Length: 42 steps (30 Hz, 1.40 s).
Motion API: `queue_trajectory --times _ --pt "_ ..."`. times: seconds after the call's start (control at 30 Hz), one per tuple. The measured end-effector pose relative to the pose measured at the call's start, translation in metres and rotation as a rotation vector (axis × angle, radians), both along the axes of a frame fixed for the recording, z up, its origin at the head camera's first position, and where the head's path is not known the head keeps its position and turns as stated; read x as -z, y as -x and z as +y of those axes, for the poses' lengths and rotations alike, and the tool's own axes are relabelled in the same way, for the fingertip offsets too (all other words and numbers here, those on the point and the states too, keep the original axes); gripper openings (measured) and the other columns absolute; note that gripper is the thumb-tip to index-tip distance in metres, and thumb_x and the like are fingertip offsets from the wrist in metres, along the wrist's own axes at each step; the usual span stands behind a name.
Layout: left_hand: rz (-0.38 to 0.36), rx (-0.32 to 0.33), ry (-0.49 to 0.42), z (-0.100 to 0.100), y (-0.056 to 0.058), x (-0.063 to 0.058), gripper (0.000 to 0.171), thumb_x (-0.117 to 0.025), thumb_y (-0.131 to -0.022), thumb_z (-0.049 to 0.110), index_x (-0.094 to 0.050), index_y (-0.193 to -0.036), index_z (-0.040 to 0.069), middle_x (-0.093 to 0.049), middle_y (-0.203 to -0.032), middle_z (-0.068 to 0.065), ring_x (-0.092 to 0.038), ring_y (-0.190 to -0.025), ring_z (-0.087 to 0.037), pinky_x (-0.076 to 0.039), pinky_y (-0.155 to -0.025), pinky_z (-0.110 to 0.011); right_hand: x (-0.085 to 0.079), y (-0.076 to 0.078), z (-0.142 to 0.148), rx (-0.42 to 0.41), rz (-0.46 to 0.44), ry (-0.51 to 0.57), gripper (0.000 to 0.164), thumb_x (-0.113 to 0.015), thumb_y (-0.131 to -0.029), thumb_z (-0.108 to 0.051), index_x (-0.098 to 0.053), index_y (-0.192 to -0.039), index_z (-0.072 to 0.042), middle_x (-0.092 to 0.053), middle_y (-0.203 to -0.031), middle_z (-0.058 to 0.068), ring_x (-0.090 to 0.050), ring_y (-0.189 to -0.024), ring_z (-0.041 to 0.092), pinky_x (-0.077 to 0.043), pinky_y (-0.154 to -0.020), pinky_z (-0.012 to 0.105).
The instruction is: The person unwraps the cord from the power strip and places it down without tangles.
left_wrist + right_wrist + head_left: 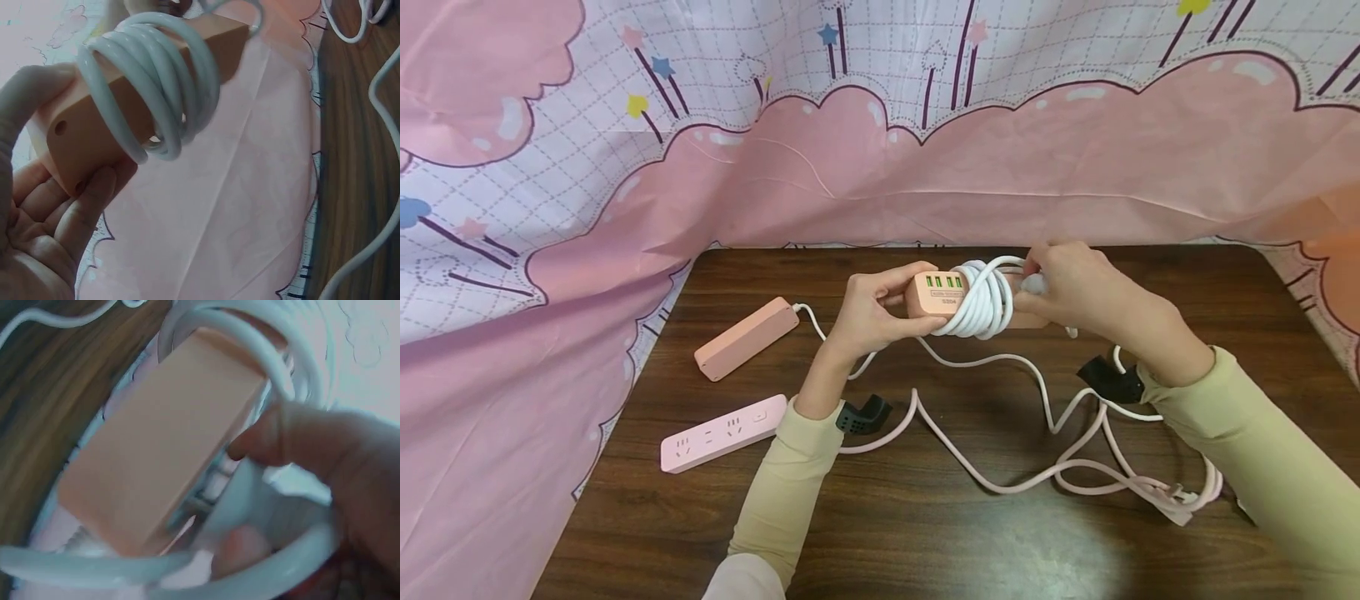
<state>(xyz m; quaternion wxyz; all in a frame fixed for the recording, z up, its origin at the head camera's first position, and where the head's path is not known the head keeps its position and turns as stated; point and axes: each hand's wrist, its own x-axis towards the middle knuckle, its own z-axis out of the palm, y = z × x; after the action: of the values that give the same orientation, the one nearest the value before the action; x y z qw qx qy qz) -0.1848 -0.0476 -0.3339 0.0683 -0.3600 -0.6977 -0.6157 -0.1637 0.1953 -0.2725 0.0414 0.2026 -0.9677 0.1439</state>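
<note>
My left hand (868,312) grips one end of a peach-coloured power strip (925,298), thumb below and fingers above, with green USB ports facing up. White cord (981,304) is wound in several turns around the strip's middle, raised above the table. At the far end, my right hand (1086,283) pinches the cord's pale plug (250,500) beside the strip. In the right wrist view, blur hides the plug's exact shape, and a loop of cord passes by the fingers. The left wrist view shows the strip's end face with screw holes.
On the left of the dark wooden table (887,542) lie another peach power strip (748,337) and a pink one (722,435). A white cord (1037,375) and a pink cord (985,483) trail to the right, tangled near the right forearm. Patterned pink cloth (1037,175) hangs behind.
</note>
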Motion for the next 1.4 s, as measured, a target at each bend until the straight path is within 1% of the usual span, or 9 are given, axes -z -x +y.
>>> queue_trajectory --times 0.17,0.27,0.47,0.7,0.8,0.93,1.1,1.3,1.4 --pt "0.0 -0.004 0.005 0.002 -0.01 -0.012 0.05 -0.077 -0.062 -0.016 -0.058 -0.109 -0.019 -0.062 -0.104 -0.032 -0.062 -0.09 -0.023 -0.054 -0.076 -0.036 -0.001 -0.012 -0.008 0.061 0.074 -0.04 0.026 -0.06 -0.083 -0.018 -0.056 -0.066 0.001 -0.056 -0.072 0.02 -0.053 -0.075 0.04 -0.044 -0.059 0.054" --pt "-0.008 -0.008 0.005 0.002 -0.005 -0.006 0.052 -0.078 -0.062 -0.015 -0.059 -0.11 -0.017 -0.063 -0.106 -0.028 -0.062 -0.091 -0.017 -0.054 -0.077 -0.034 -0.001 -0.014 -0.01 0.067 0.104 -0.054 0.029 -0.058 -0.083 -0.016 -0.051 -0.059 -0.001 -0.052 -0.07 0.023 -0.052 -0.071 0.042 -0.044 -0.056 0.055" --pt "0.043 0.001 -0.02 0.001 0.006 0.009 0.052 -0.081 -0.062 -0.009 -0.062 -0.111 -0.011 -0.065 -0.104 -0.022 -0.062 -0.09 -0.014 -0.054 -0.075 -0.033 0.002 -0.008 -0.004 0.012 0.111 -0.071 0.029 -0.063 -0.081 -0.018 -0.053 -0.08 0.009 -0.049 -0.077 0.022 -0.052 -0.068 0.038 -0.045 -0.058 0.053" --pt "0.053 -0.046 -0.007 -0.003 0.009 0.013 0.052 -0.081 -0.063 -0.007 -0.062 -0.111 -0.01 -0.066 -0.103 -0.022 -0.062 -0.089 -0.013 -0.054 -0.074 -0.031 0.008 -0.003 0.004 -0.02 0.128 0.058 0.028 -0.068 -0.078 -0.014 -0.058 -0.093 0.006 -0.053 -0.088 0.02 -0.055 -0.071 0.033 -0.046 -0.059 0.049" --pt "0.035 -0.033 -0.016 -0.002 0.007 0.01 0.053 -0.08 -0.063 -0.011 -0.061 -0.112 -0.012 -0.065 -0.104 -0.024 -0.062 -0.09 -0.017 -0.054 -0.076 -0.033 0.01 -0.006 0.006 -0.012 0.179 0.113 0.026 -0.07 -0.075 -0.011 -0.059 -0.091 0.005 -0.054 -0.086 0.019 -0.055 -0.069 0.032 -0.045 -0.058 0.049" --pt "0.056 -0.028 -0.004 -0.002 -0.003 -0.006 0.051 -0.078 -0.063 -0.014 -0.059 -0.11 -0.016 -0.064 -0.103 -0.028 -0.063 -0.09 -0.022 -0.054 -0.076 -0.035 0.006 -0.009 0.008 0.022 0.227 0.19 0.023 -0.073 -0.069 -0.008 -0.061 -0.084 0.004 -0.055 -0.079 0.016 -0.052 -0.064 0.028 -0.042 -0.054 0.04" --pt "0.085 -0.093 0.049 -0.005 -0.01 -0.012 0.049 -0.078 -0.062 -0.014 -0.06 -0.107 -0.017 -0.064 -0.098 -0.028 -0.062 -0.084 -0.016 -0.054 -0.071 -0.03 -0.007 -0.014 0.017 0.014 0.278 0.263 0.015 -0.072 -0.068 -0.008 -0.066 -0.08 -0.002 -0.058 -0.076 0.011 -0.046 -0.067 0.021 -0.033 -0.056 0.029" --pt "0.022 -0.159 -0.013 -0.01 0.004 0.007 0.051 -0.079 -0.064 -0.011 -0.059 -0.111 -0.015 -0.064 -0.101 -0.028 -0.061 -0.082 -0.013 -0.054 -0.069 -0.029 -0.014 -0.036 0.025 -0.101 0.202 0.383 0.023 -0.076 -0.075 -0.003 -0.069 -0.096 -0.006 -0.059 -0.086 0.003 -0.047 -0.07 0.008 -0.037 -0.059 0.016" --pt "-0.032 -0.219 -0.082 -0.011 0.014 0.017 0.052 -0.078 -0.066 -0.012 -0.059 -0.114 -0.014 -0.063 -0.105 -0.028 -0.063 -0.085 -0.014 -0.054 -0.071 -0.028 -0.008 -0.051 0.029 -0.201 0.096 0.493 0.028 -0.073 -0.077 0.003 -0.067 -0.104 -0.006 -0.058 -0.086 -0.002 -0.052 -0.064 0.004 -0.043 -0.054 0.015"
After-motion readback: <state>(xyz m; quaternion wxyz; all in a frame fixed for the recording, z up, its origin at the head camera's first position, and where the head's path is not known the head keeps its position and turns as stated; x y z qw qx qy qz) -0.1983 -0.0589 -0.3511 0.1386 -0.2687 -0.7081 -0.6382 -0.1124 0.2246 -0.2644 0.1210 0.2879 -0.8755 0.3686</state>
